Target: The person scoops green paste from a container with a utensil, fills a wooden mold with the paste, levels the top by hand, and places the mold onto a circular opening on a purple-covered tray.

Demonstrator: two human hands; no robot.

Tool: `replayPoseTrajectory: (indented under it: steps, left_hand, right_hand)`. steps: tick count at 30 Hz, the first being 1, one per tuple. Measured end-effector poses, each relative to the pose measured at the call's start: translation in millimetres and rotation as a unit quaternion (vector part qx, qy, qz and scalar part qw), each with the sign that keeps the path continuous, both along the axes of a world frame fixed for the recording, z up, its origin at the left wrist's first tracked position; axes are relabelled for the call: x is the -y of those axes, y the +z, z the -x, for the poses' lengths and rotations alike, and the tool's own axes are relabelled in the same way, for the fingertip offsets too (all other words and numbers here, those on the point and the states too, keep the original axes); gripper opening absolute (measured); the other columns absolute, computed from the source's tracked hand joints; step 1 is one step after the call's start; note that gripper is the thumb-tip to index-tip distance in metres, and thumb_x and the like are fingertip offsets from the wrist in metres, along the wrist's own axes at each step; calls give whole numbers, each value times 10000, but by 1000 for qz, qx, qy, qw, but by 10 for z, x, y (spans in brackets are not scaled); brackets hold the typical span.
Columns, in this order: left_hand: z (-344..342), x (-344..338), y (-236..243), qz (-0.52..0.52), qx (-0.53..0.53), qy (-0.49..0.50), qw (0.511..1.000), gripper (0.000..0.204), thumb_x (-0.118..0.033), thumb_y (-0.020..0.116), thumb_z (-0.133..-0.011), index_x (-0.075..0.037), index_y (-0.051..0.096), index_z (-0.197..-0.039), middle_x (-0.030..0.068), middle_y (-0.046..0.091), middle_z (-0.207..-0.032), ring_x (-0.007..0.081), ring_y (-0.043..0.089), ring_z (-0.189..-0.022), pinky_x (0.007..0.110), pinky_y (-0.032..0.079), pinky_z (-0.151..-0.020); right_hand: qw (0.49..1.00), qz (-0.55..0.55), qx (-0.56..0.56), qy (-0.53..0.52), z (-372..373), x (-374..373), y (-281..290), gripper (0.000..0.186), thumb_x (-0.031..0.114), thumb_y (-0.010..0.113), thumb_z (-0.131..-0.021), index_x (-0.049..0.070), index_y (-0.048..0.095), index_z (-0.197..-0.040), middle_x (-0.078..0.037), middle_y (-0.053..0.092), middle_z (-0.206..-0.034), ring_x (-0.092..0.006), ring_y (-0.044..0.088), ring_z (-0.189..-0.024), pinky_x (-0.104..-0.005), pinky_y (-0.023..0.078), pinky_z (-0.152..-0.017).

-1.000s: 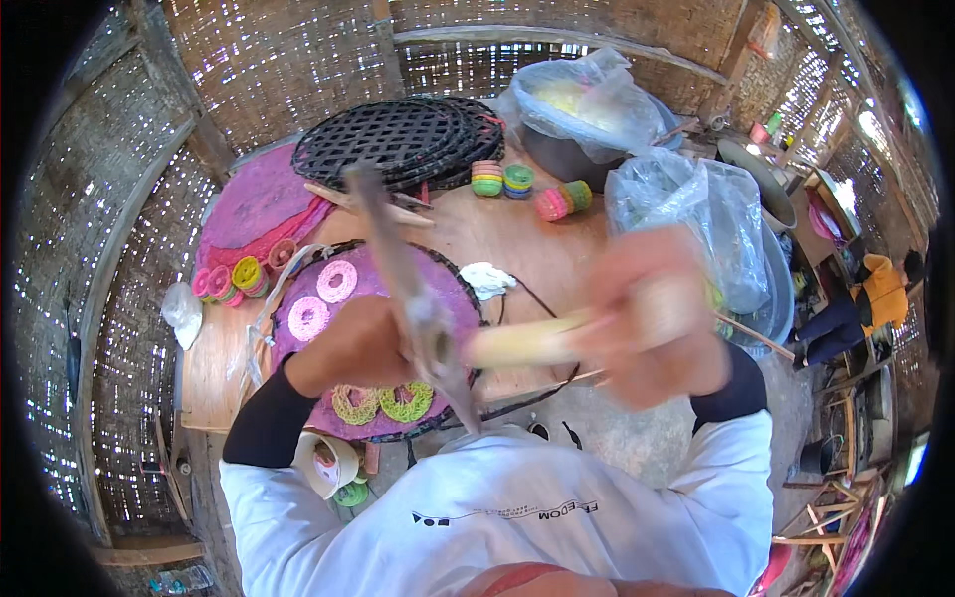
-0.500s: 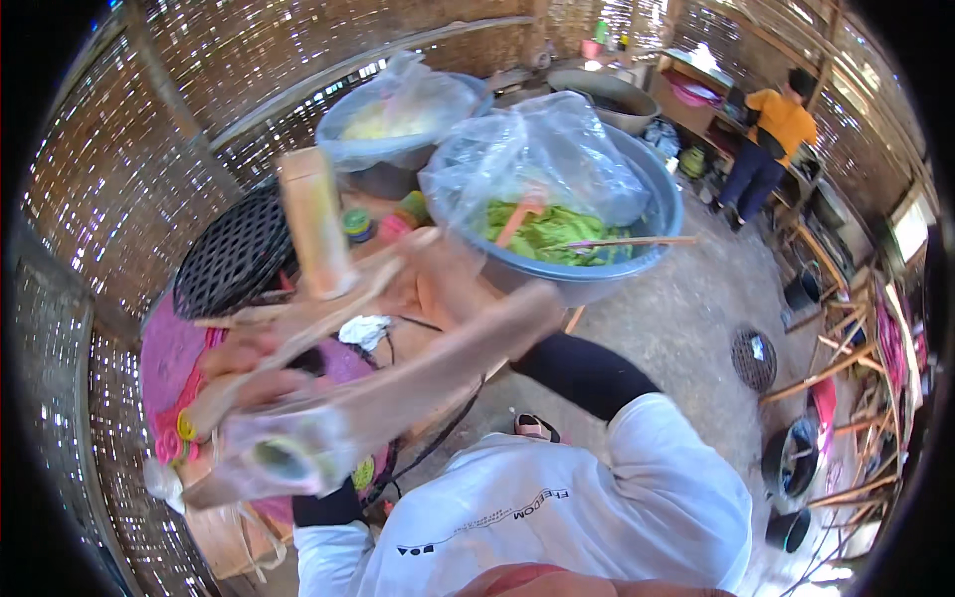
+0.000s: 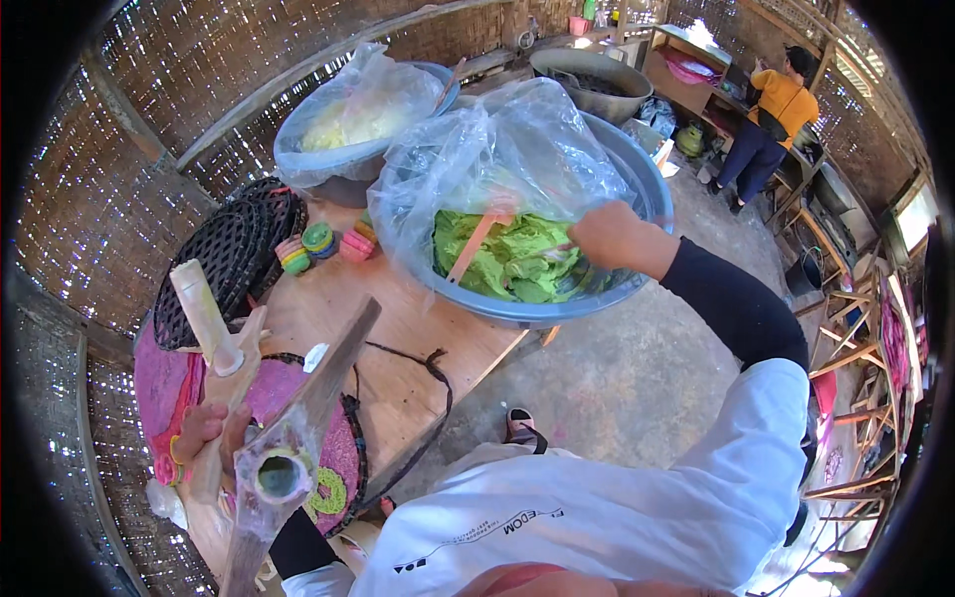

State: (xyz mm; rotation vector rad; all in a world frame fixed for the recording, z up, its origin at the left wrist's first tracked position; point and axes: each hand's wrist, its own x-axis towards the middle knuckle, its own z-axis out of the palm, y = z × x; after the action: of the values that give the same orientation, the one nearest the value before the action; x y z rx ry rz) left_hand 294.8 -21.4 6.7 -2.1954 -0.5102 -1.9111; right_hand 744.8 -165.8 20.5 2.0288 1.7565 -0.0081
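Observation:
At the lower left, my left hand [image 3: 204, 430] is closed around a two-part wooden press. One part is a bar with a round peg [image 3: 203, 308] standing up from it; the other is a dark wooden bar [image 3: 343, 353] with a round, hollow opening smeared with pale dough. My right hand [image 3: 609, 237] reaches into a large blue basin [image 3: 649, 189], its fingers wrapped round a thin stick that dips into bright green dough [image 3: 468, 244]. Most of the stick is hidden by the hand. A flat orange-brown spatula [image 3: 473, 249] also stands in the dough, beneath clear plastic sheeting [image 3: 497, 149].
Another blue basin [image 3: 298, 139] with pale dough stands behind. Round black woven trays [image 3: 214, 254] and small coloured rolls [image 3: 318, 239] rest on the wooden table [image 3: 408, 398]. A green dough coil [image 3: 326, 491] lies on a pink mat. A person in orange [image 3: 781, 104] stands far right.
My right hand has left the press and gone right into the basin, taking the stick that lay across it. My left hand has lowered the press to the left, holding it alone.

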Motion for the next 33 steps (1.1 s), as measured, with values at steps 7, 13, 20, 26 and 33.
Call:
replayPoseTrajectory:
  steps: [7, 13, 20, 26, 33]
  left_hand:
    - [-348, -13, -99, 23, -17, -2, 1000, 253, -65, 690, -712, -47, 572, -935, 73, 482, -922, 190, 527, -800, 298, 453, -654]
    - [-546, -71, -152, 38, -29, -9, 999, 251, -74, 682, -729, -33, 560, -945, 81, 497, -912, 173, 530, -779, 281, 452, -638]
    - [-679, -56, -160, 45, -37, -8, 998, 251, -84, 672, -749, -16, 547, -955, 90, 514, -901, 153, 535, -755, 261, 451, -620]
    - [-670, -71, -99, 16, -55, 8, 998, 253, -87, 669, -762, -3, 538, -961, 91, 527, -887, 134, 537, -717, 240, 448, -597]
    - [-583, -76, -65, 96, -29, -62, 993, 294, -168, 684, -779, -2, 533, -968, 61, 513, -880, 111, 543, -745, 222, 447, -597]
  right_hand:
    - [982, -126, 41, 135, -133, -57, 484, 86, 185, 593, -716, 123, 647, -740, -69, 622, -630, -246, 631, -590, -368, 459, -491]
    - [974, -101, 1, 201, -403, -293, -9, 86, 170, 591, -694, 111, 643, -730, -68, 606, -586, -249, 626, -576, -373, 461, -489]
    - [965, -31, -63, 253, -327, -257, -79, 94, 170, 600, -694, 114, 651, -639, -75, 641, -650, -234, 645, -640, -360, 486, -551]
    - [958, -91, -58, 264, -388, -340, -77, 59, 149, 612, -638, 116, 644, -676, -81, 599, -567, -250, 624, -568, -381, 462, -498]
    - [960, -8, -52, 274, -311, -297, -24, 60, 166, 618, -634, 118, 645, -659, -76, 593, -555, -255, 623, -568, -381, 460, -498]
